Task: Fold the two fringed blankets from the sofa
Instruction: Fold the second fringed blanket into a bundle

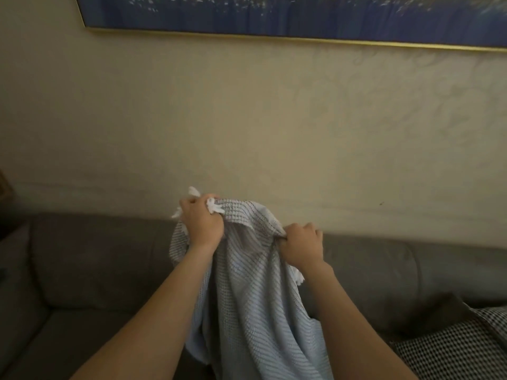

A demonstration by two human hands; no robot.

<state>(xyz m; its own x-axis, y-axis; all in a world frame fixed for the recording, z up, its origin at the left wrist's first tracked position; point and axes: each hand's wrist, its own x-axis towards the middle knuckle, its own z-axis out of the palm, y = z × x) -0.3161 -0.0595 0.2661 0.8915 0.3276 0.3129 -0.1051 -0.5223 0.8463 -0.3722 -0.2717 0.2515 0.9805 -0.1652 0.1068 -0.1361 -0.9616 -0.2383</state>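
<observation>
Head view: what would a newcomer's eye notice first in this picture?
The pale striped blanket hangs in the middle before the grey sofa: the left hand grips its white-fringed corner, the right hand grips its edge slightly lower. A black-and-white checked fabric lies at lower right, and a blue gold-framed painting hangs above.

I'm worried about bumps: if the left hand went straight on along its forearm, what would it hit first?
Beyond the blanket it grips, the left hand would probably reach the wall above the sofa; depth is unclear.
</observation>
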